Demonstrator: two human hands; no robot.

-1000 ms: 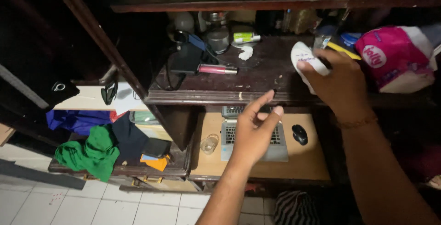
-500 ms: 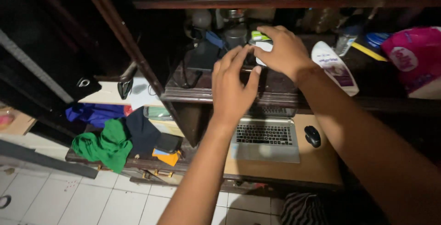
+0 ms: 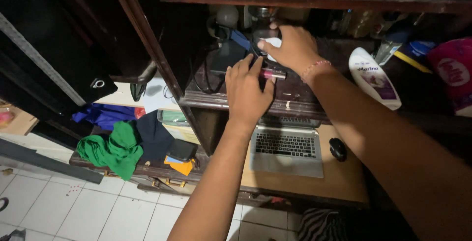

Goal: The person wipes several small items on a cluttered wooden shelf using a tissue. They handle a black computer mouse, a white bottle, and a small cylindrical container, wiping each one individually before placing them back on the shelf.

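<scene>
**Both hands working at a small pink tube on a cluttered dark shelf**

A slim pink tube with a silvery cap (image 3: pixel 272 74) is lying on its side on the dark wooden shelf (image 3: pixel 295 98), near the shelf's left end, directly between the two hands. By its look it is a light, rigid, smooth cosmetic-type cylinder, likely to roll or slip if nudged; a pinch across the middle of the barrel, away from the cap, appears the surest hold.

The left hand (image 3: pixel 246 91) is resting palm-down on the shelf with its fingers spread and loosely curled, the fingertips lying just beside or against the tube's pink end; it is not closing around anything. The right hand (image 3: pixel 290 49) is reaching in from above and behind the tube, fingers bent over a small white object (image 3: pixel 272 43); whether it is actually gripping that object cannot be told, since the fingers are covering most of it.

Farther right on the shelf, a white lotion bottle (image 3: pixel 372 77) is lying tilted, well apart from both hands. Below the shelf, an open laptop (image 3: pixel 286 147) and a dark mouse (image 3: pixel 338 148) are sitting on a lower desk. A green cloth (image 3: pixel 110 148) is lying to the left.
</scene>
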